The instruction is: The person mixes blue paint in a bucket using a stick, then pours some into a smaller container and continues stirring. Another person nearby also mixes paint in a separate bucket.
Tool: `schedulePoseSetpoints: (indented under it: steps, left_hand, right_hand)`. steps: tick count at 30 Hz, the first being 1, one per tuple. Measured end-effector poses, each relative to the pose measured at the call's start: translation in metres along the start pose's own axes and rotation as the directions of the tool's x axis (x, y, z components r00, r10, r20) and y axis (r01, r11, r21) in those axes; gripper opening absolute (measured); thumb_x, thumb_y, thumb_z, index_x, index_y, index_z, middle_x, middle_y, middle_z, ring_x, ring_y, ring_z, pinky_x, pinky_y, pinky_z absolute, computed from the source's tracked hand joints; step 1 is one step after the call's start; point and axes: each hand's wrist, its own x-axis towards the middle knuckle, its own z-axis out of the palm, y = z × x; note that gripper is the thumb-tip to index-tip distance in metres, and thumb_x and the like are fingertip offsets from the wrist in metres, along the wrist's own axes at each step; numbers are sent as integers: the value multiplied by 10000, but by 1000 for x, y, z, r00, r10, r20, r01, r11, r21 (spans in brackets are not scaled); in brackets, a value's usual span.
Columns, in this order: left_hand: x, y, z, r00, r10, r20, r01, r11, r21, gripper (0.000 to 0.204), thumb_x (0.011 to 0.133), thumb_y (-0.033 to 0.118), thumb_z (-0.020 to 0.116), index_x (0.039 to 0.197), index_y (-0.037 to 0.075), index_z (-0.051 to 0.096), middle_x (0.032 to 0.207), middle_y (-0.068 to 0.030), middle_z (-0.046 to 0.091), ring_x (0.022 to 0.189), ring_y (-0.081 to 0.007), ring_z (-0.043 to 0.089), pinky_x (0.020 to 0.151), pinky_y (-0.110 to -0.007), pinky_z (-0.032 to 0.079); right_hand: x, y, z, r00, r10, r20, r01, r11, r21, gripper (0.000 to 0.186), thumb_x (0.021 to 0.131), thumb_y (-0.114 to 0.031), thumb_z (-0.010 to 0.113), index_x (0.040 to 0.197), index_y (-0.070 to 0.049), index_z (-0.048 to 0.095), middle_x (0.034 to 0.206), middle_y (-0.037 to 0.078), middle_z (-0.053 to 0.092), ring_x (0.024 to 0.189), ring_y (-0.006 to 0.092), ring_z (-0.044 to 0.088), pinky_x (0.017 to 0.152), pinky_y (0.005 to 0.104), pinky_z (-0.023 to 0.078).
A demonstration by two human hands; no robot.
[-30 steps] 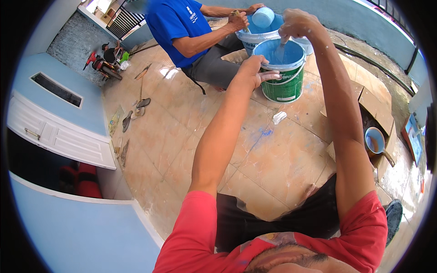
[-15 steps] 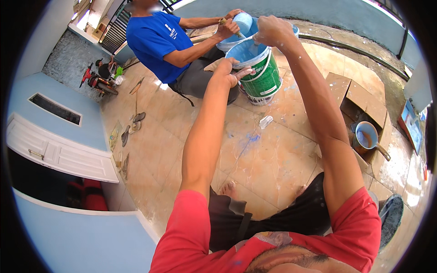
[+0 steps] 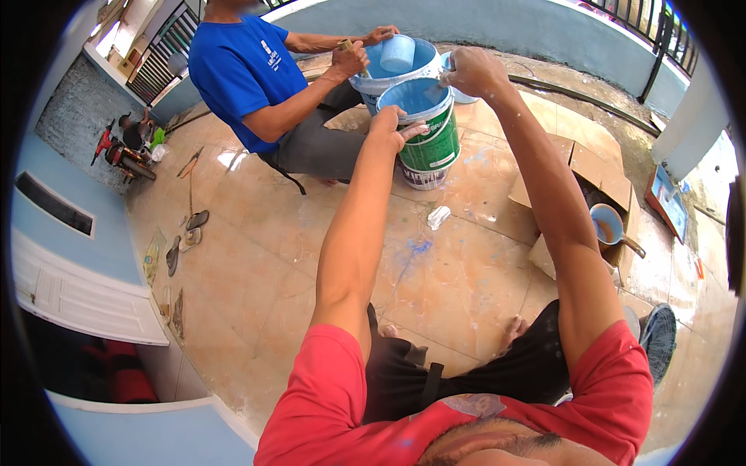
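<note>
In front of me stands a green and white paint bucket (image 3: 437, 149), its inside coated light blue. My left hand (image 3: 398, 130) is closed on its near left rim, thumb over the edge and fingers against the outer wall. My right hand (image 3: 475, 72) is closed at the far right rim, and something pale shows below its fingers; I cannot make out what it holds. Touching or just behind the green bucket is a larger bucket (image 3: 423, 58) with blue inside. Over it, a co-worker in a blue shirt (image 3: 247, 78) holds a light blue cup-like container (image 3: 398, 53) and a wooden-handled tool (image 3: 346, 48).
To my right lie an open cardboard box (image 3: 598, 167) and a light blue dipper (image 3: 606, 224). A dark round basin (image 3: 659, 342) is beside my right leg. A white scrap (image 3: 438, 217) lies on the paint-spotted tiles. Sandals (image 3: 197, 220) and a motorbike (image 3: 124, 155) are at left.
The whole view has shifted, so the surroundings sit farther left. My right hand has come lower beside the bucket's rim. The co-worker's container has gone from tilted to more upright.
</note>
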Motion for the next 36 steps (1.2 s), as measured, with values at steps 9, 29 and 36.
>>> schedulePoseSetpoints:
  steps: [9,29,36]
  left_hand:
    - [24,-12,-11,999,-33,33,36,996,-78,487,951,-5,505,1414,-116,401,1340,-331,532,1096,-559,688,910,-642,685]
    - [31,-13,-11,1000,-6,21,7,998,-68,479,968,40,552,1421,-45,421,1394,-282,461,1094,-561,689,788,-607,725]
    - [33,-13,-6,1000,-4,-6,3,998,-62,472,978,47,560,1421,-47,427,1468,-261,419,1108,-564,682,784,-625,721]
  right_hand:
    - [5,-8,24,1000,20,23,-20,1000,-16,402,788,-392,878,1010,-65,805,986,201,792,970,414,749,830,523,569]
    - [9,1,34,993,35,114,-36,999,2,376,795,-366,856,995,-54,794,1022,185,798,990,402,755,839,535,581]
    - [11,6,39,997,8,82,-8,1000,1,381,800,-381,827,982,-49,789,1009,186,792,969,400,752,814,523,573]
